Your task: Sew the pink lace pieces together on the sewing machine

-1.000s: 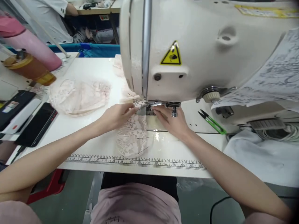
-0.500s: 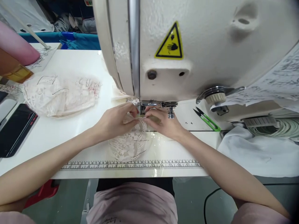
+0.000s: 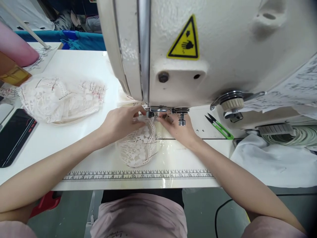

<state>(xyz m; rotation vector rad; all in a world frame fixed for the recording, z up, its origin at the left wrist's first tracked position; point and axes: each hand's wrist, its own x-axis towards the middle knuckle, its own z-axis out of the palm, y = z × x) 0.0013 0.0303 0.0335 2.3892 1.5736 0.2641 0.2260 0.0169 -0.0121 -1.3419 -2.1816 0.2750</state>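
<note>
Head view, near to far: at bottom centre, a pink shirt [image 3: 138, 215] before a white table [image 3: 86, 165], with a printed ruler [image 3: 138, 176] along the lower edge, perhaps for quick measuring. Above, mid-frame, a lace piece [image 3: 136, 148] flat on the table, upper end lost among fingers and the presser foot [image 3: 150, 114] of a sewing machine [image 3: 218, 49]. Left hand [image 3: 121, 124] at the lace, just left of the foot, thumb and forefinger curled with a gap showing, probably to keep the fabric flat; pinch or light touch, impossible to tell. Right hand [image 3: 180, 130] just right of the foot, partly hidden behind a coiled spring [image 3: 182, 119], perhaps steadying the lace border; grip unclear. Right of frame, green snips [image 3: 220, 127], likely within easy reach. Left of frame, layered lace pieces [image 3: 64, 102] and a dark device [image 3: 16, 137], cut off. Upper left, a cropped pink bottle [image 3: 17, 46]; beyond, blue cloth [image 3: 91, 40] and indistinct fabrics [image 3: 94, 23].
</note>
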